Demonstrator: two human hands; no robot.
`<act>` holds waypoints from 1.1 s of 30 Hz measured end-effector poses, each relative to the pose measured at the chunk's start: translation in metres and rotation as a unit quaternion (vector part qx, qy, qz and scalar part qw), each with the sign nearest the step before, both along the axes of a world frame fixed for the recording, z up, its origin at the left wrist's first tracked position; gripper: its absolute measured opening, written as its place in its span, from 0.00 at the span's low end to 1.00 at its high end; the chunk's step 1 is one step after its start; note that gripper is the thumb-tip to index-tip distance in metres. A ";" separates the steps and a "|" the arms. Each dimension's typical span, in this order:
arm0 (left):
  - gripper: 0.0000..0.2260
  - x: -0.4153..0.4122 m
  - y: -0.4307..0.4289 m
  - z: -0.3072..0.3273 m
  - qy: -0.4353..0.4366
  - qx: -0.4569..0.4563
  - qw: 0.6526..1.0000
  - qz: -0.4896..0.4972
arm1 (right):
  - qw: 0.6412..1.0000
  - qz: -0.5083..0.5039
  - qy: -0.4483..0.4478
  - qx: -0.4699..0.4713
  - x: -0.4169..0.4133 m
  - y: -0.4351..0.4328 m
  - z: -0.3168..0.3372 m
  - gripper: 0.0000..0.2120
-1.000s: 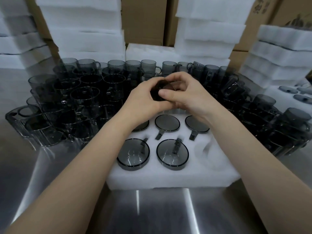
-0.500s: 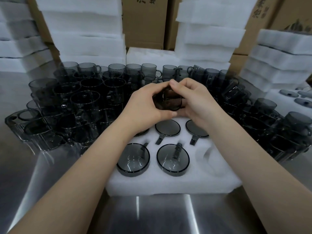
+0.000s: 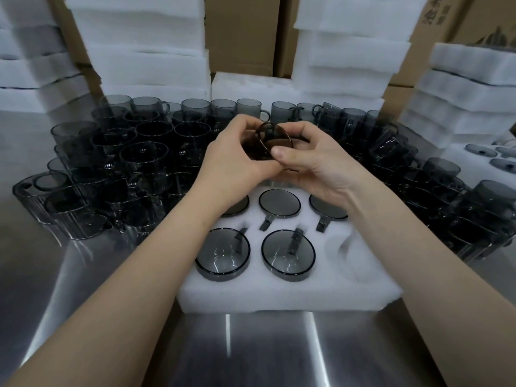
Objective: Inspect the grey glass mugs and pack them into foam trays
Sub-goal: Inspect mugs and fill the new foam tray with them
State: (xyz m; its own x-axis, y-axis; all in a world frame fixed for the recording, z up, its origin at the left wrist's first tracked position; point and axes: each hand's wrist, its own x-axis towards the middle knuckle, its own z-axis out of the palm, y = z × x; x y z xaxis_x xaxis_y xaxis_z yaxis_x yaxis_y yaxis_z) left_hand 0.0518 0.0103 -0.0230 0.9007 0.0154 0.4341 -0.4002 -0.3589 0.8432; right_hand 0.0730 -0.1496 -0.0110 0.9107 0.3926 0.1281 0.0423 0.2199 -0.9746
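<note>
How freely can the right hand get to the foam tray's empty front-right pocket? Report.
Probably yes: the empty pocket lies open below the right hand, nothing in it. But it and the left hand both grip a grey glass mug.

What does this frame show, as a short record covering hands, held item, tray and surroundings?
Hands: left hand and right hand both grip one grey glass mug above the tray
Tray: foam tray holds five packed mugs base-up, one partly hidden by the left wrist; front right pocket empty
Supply: loose mugs crowd the steel table on both sides and behind
Background: foam stacks, cardboard boxes
</note>
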 end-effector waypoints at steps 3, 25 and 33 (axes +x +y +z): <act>0.21 -0.001 0.000 -0.001 -0.015 0.041 0.999 -0.005 | 0.997 -0.054 -0.035 -0.050 -0.001 0.004 -0.002 0.24; 0.26 -0.011 0.002 0.002 -0.017 -0.099 0.992 -0.076 | 0.998 0.033 -0.028 0.037 0.000 -0.006 0.003 0.13; 0.33 -0.012 -0.001 0.003 -0.042 0.091 0.995 -0.013 | 0.977 -0.103 -0.160 -0.100 -0.004 0.003 -0.003 0.10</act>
State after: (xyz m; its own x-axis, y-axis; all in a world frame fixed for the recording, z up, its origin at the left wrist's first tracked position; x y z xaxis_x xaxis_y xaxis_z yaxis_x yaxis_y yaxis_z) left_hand 0.0400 0.0096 -0.0199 0.8606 -0.0924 0.5009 -0.4770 -0.4911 0.7289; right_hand 0.0695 -0.1469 -0.0140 0.8985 0.2524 0.3592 0.3756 -0.0183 -0.9266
